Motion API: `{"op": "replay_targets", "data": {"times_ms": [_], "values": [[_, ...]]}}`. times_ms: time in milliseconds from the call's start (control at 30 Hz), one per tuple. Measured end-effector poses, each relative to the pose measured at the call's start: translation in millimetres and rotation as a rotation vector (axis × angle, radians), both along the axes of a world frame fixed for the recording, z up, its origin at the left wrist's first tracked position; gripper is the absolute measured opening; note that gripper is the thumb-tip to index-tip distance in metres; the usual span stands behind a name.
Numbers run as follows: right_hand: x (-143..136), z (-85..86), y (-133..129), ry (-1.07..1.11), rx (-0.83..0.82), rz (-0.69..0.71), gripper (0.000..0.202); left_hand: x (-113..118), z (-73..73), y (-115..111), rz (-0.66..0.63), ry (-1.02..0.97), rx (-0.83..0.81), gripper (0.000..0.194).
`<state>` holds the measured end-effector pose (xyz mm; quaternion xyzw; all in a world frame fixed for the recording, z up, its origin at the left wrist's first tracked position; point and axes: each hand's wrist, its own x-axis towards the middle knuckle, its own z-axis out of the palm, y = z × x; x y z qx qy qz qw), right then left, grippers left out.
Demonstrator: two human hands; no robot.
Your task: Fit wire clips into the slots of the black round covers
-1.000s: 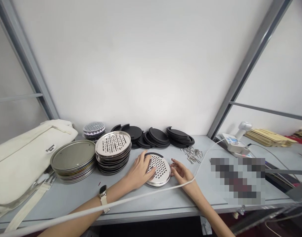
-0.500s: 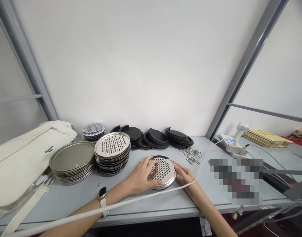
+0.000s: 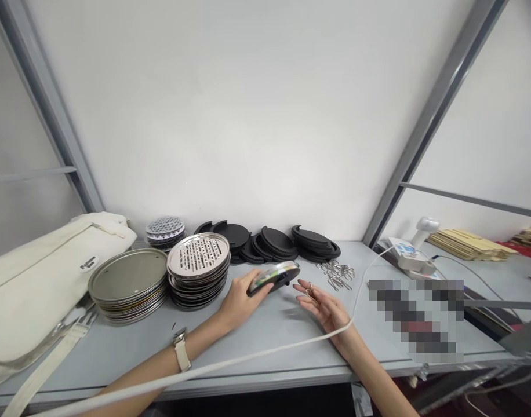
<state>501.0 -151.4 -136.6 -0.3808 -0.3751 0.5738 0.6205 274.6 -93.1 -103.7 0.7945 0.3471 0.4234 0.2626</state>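
Note:
A round disc assembly [image 3: 275,277], black on its lower face with a coloured rim, is tilted above the table. My left hand [image 3: 243,298] grips its left side. To the right, apart from the disc, my right hand [image 3: 324,307] has its palm turned up and its fingers spread around a small metal clip [image 3: 309,292]. Similar metal clips [image 3: 337,273] lie in a loose pile behind that hand. Left of my hands stand a stack of perforated metal discs [image 3: 199,258] and a wider stack of plain grey-green discs [image 3: 128,275].
Black round holders [image 3: 274,240] lie along the wall. A smaller perforated stack [image 3: 164,226] stands behind. At the left is a cream bag [image 3: 43,278]. A white cable [image 3: 257,353] crosses in front of my arms. Scanner [image 3: 422,229] and wooden pieces [image 3: 469,243] are at the right.
The disc has been lifted and tipped over in my left hand, so its perforated face no longer shows. My right hand has let go of it and turned palm up.

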Motion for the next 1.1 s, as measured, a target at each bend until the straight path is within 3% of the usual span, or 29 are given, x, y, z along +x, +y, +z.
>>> {"op": "replay_targets", "data": {"times_ms": [133,333,433,700,867,1100], "values": [[-2.2,-1.6,2.5,-0.083,0.029,-0.028,0.037,1.4,-3.9,9.6,0.101,-0.186,-0.089,0.032],[1.2,-9.8,7.1,-0.218,0.082,-0.097,0.035,6.5,-22.9,21.5,-0.053,-0.262,-0.425,0.040],[3.3,-11.1,6.8,-0.324,0.128,-0.153,0.031,8.5,-30.9,23.0,-0.091,-0.233,-0.487,0.041],[3.5,-8.7,4.1,-0.360,0.127,-0.184,0.040,7.7,-41.2,28.2,-0.083,-0.159,-0.440,0.033],[1.9,-9.0,6.4,-0.371,0.146,-0.173,0.040,7.6,-46.7,31.0,0.019,-0.129,-0.370,0.028],[0.7,-11.7,9.2,-0.371,0.120,-0.181,0.031,7.1,-41.3,24.4,0.011,-0.032,-0.223,0.025]]}}
